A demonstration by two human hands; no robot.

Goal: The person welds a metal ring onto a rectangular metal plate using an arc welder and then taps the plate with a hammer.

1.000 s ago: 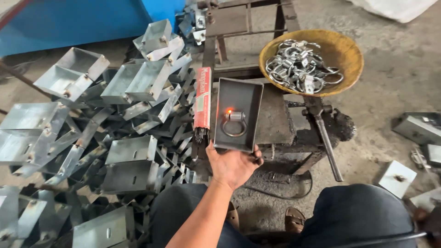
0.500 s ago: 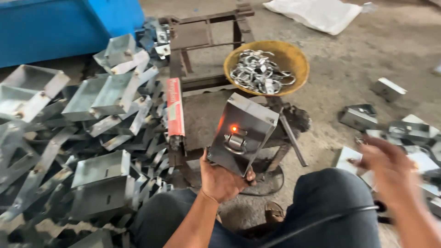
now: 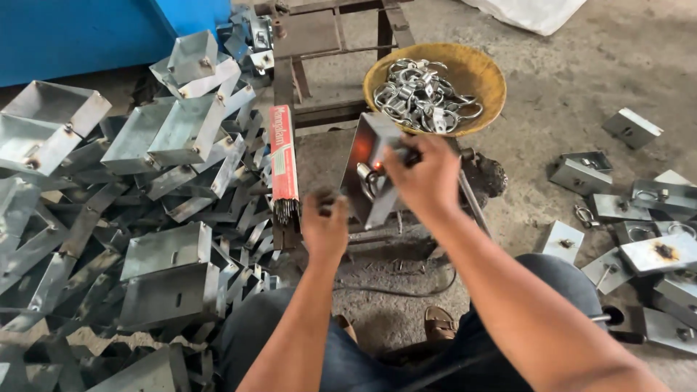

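Observation:
My right hand [image 3: 425,178] grips the top edge of a grey metal box [image 3: 365,152], which stands tilted on its edge on a low work stand. Inside the box a metal ring [image 3: 365,176] sits beside a glowing orange spot. My left hand [image 3: 324,229] hovers just left of the box's lower corner with its fingers curled; nothing shows in them. A red packet of welding rods [image 3: 283,156] lies right next to that hand.
A yellow basin [image 3: 479,72] of metal rings [image 3: 417,98] stands behind the box. A big pile of grey metal boxes [image 3: 167,250] covers the left; several boxes with rings [image 3: 653,210] lie on the right. A blue container [image 3: 87,36] stands at the back left.
The box was lifted from lying flat and tipped up. My left hand held it from below and has come off it; my right hand came in from the right and took its top edge.

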